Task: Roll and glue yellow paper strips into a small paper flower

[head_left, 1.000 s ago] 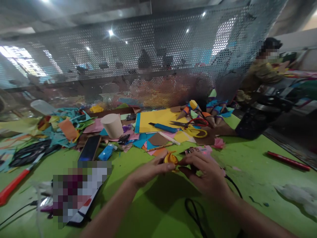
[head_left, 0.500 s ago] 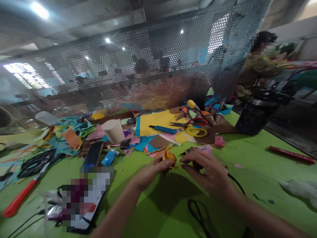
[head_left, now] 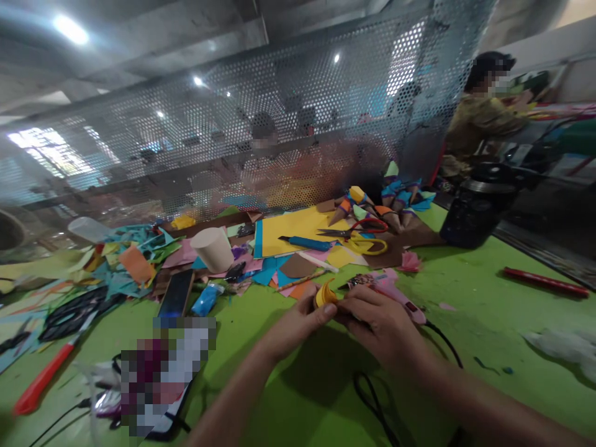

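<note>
A small yellow-orange curled paper piece (head_left: 325, 294), rolled with pointed strips at its top, is held between the thumb and fingers of my left hand (head_left: 302, 320). My right hand (head_left: 372, 313) meets it from the right, its fingertips closed on the paper's edge beside my left thumb. Part of the paper is hidden behind the fingers. Just beyond my right hand lies a pink glue gun (head_left: 388, 285), its cord running to the right. Farther back are a blue utility knife (head_left: 307, 243) and yellow-and-red-handled scissors (head_left: 367, 244).
Paper scraps (head_left: 135, 264) are heaped at the left, near a white paper roll (head_left: 212, 249) and a phone (head_left: 177, 294). A dark tumbler (head_left: 477, 208) and a red pen (head_left: 544, 282) stand and lie at right. Behind the table rises a perforated metal screen (head_left: 209, 155). A person (head_left: 484, 118) sits beyond.
My right hand has moved left from beside the curled paper to touch it, and its fingers have closed. The glue gun behind it shows more. The left hand has shifted slightly right.
</note>
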Demonstrator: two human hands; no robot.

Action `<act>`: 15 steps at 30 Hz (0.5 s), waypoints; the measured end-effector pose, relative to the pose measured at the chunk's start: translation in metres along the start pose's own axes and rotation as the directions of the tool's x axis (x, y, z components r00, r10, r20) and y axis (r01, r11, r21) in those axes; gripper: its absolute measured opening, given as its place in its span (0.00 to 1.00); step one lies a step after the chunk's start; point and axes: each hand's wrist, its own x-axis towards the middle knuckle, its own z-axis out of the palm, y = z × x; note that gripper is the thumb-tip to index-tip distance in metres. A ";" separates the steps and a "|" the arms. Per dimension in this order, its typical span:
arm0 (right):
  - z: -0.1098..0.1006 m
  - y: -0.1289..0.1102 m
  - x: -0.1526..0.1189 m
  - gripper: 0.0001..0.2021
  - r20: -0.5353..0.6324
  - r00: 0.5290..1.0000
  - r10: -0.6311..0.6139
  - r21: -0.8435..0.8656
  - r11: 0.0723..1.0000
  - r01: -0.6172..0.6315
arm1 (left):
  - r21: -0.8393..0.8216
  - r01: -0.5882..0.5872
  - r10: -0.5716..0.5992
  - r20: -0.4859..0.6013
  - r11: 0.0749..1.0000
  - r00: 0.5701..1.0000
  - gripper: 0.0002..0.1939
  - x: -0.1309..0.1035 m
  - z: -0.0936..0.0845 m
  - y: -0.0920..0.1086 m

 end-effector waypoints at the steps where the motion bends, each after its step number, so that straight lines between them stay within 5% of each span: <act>1: 0.000 0.000 0.000 0.09 -0.013 1.000 -0.005 -0.005 1.000 0.004 | -0.022 -0.004 0.005 0.016 1.000 1.000 0.34 0.000 0.001 0.001; 15: 0.002 0.005 -0.002 0.05 -0.109 0.994 -0.012 0.014 1.000 0.014 | -0.006 -0.055 0.055 0.017 0.998 0.998 0.26 -0.001 0.004 0.003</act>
